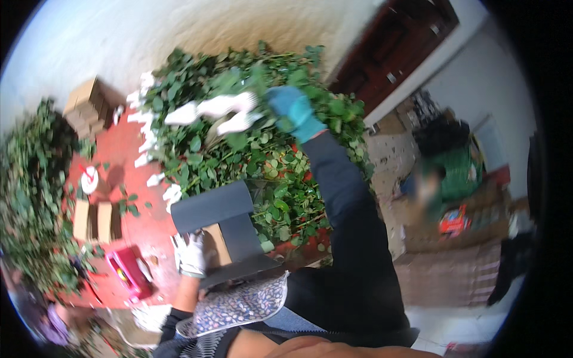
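Observation:
My right hand [289,110], in a blue glove, reaches high over a pile of leafy stems [280,197], closed round a blurred bunch of stems with white-sleeved flower heads [227,107]. My left hand [191,253], in a white glove, rests with fingers slightly apart at the left edge of a cardboard piece [216,244] on a dark folded sheet [209,203]. More white-sleeved heads [146,149] line the pile's left side on the red table [134,227].
At left are more foliage [30,179], stacked cardboard [83,107], a white container [91,179], cardboard strips [83,221] and a pink tool [128,271]. Another person's purple sleeve [57,322] shows at lower left. A wooden door [388,48] and boxes [453,238] stand at right.

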`<action>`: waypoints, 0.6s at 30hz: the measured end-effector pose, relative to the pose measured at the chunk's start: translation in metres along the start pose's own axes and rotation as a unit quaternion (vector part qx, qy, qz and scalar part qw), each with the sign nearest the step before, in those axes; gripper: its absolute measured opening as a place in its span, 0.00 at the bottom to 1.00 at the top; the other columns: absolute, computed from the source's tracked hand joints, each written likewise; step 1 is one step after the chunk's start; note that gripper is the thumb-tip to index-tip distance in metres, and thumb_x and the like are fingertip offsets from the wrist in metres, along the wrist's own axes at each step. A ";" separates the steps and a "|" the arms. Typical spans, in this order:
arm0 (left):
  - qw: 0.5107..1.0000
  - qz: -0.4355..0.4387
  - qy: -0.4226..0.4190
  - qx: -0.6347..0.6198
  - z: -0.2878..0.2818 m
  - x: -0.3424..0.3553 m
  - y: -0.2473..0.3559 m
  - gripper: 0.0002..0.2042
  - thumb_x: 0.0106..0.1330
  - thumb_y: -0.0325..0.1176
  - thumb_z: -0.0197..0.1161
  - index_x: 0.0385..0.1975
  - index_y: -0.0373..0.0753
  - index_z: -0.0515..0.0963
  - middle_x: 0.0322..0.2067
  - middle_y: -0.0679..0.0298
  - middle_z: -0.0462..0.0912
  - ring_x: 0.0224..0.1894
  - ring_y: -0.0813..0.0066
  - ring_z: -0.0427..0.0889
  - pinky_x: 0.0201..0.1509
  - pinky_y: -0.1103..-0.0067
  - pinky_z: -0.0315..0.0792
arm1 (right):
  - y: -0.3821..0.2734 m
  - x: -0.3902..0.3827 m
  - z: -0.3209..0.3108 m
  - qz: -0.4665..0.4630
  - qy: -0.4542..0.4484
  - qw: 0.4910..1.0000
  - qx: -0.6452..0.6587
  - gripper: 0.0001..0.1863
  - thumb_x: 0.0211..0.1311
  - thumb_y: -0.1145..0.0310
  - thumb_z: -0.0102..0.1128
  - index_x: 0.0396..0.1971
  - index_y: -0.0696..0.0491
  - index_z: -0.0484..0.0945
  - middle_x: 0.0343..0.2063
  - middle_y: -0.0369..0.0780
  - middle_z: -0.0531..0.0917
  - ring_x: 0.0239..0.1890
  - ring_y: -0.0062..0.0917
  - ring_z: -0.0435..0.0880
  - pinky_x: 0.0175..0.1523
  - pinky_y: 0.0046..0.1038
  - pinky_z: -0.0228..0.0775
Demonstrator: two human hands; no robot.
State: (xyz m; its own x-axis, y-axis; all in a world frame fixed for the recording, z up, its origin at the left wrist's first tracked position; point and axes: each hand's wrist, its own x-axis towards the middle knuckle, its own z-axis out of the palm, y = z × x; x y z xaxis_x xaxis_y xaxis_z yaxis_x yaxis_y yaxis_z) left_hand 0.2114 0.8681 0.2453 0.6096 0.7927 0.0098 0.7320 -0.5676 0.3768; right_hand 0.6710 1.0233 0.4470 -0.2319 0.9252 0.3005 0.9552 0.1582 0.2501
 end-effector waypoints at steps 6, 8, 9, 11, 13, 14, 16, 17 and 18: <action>0.997 -0.019 0.039 0.059 0.023 0.006 -0.030 0.33 0.46 0.48 0.73 0.55 0.45 0.75 0.61 0.62 0.71 0.65 0.43 0.60 0.70 0.44 0.48 | -0.140 0.002 -0.112 -0.136 0.130 0.978 -0.087 0.08 0.54 0.66 0.60 0.35 0.47 0.75 0.30 0.39 0.77 0.35 0.33 0.81 0.36 0.37 0.73; 0.998 -0.009 0.045 0.043 0.027 -0.007 -0.029 0.29 0.52 0.47 0.69 0.55 0.45 0.75 0.57 0.60 0.73 0.63 0.42 0.62 0.67 0.42 0.50 | -0.182 -0.023 -0.137 -0.135 0.068 0.988 -0.021 0.10 0.52 0.67 0.59 0.36 0.45 0.73 0.30 0.37 0.72 0.36 0.31 0.80 0.35 0.38 0.71; 0.999 -0.032 0.042 -0.004 0.024 -0.010 -0.028 0.25 0.56 0.44 0.67 0.54 0.44 0.75 0.52 0.56 0.75 0.61 0.41 0.63 0.67 0.46 0.53 | -0.194 -0.037 -0.145 -0.149 0.041 0.988 0.012 0.11 0.51 0.67 0.60 0.36 0.46 0.73 0.29 0.37 0.71 0.35 0.31 0.79 0.33 0.38 0.69; 0.966 -0.083 0.106 -0.221 0.057 -0.011 -0.022 0.20 0.60 0.44 0.63 0.50 0.43 0.76 0.44 0.51 0.78 0.53 0.44 0.70 0.63 0.53 0.58 | -0.222 -0.083 -0.162 -0.148 -0.096 0.983 0.052 0.10 0.52 0.68 0.59 0.35 0.48 0.73 0.31 0.39 0.74 0.34 0.35 0.79 0.34 0.39 0.70; 0.964 -0.050 0.117 -0.233 0.071 -0.008 -0.023 0.14 0.64 0.41 0.56 0.45 0.42 0.76 0.38 0.53 0.80 0.44 0.54 0.78 0.51 0.66 0.69 | -0.245 -0.105 -0.161 -0.168 -0.227 0.955 0.086 0.09 0.55 0.70 0.59 0.36 0.51 0.74 0.37 0.45 0.80 0.34 0.43 0.81 0.36 0.43 0.71; 0.968 0.001 0.114 -0.224 0.086 -0.003 -0.022 0.12 0.65 0.39 0.52 0.42 0.42 0.76 0.34 0.55 0.81 0.39 0.60 0.81 0.42 0.73 0.76 | -0.256 -0.116 -0.160 -0.168 -0.287 0.940 0.078 0.11 0.54 0.72 0.59 0.38 0.52 0.74 0.38 0.46 0.79 0.35 0.44 0.81 0.37 0.43 0.72; 0.981 -0.026 0.043 -0.186 0.037 -0.013 -0.008 0.12 0.65 0.38 0.53 0.44 0.42 0.75 0.32 0.56 0.81 0.34 0.58 0.82 0.37 0.71 0.76 | -0.261 -0.140 -0.127 -0.148 -0.397 0.904 0.056 0.15 0.52 0.75 0.60 0.42 0.53 0.73 0.41 0.48 0.78 0.37 0.46 0.80 0.38 0.43 0.72; 0.975 -0.030 0.046 -0.214 0.036 -0.016 -0.010 0.12 0.64 0.38 0.57 0.45 0.42 0.76 0.32 0.56 0.81 0.33 0.58 0.81 0.37 0.72 0.75 | -0.257 -0.143 -0.111 -0.155 -0.392 0.903 0.078 0.16 0.52 0.75 0.60 0.42 0.53 0.73 0.41 0.48 0.78 0.37 0.47 0.80 0.38 0.44 0.72; 0.968 -0.031 0.079 -0.237 0.048 0.005 -0.015 0.13 0.62 0.34 0.59 0.46 0.42 0.76 0.32 0.56 0.81 0.34 0.58 0.81 0.37 0.72 0.75 | -0.234 -0.129 -0.077 -0.166 -0.386 0.901 0.109 0.17 0.51 0.75 0.60 0.43 0.54 0.73 0.41 0.48 0.78 0.38 0.48 0.80 0.39 0.44 0.72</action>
State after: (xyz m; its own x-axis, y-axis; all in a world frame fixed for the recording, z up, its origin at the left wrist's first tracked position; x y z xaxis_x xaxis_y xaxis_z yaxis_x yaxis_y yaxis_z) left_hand 0.2182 0.8692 0.1951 0.4873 0.8674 0.1004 0.5214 -0.3812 0.7634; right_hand 0.4639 0.8401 0.4201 -0.3941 0.7655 -0.5085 0.8898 0.4563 -0.0029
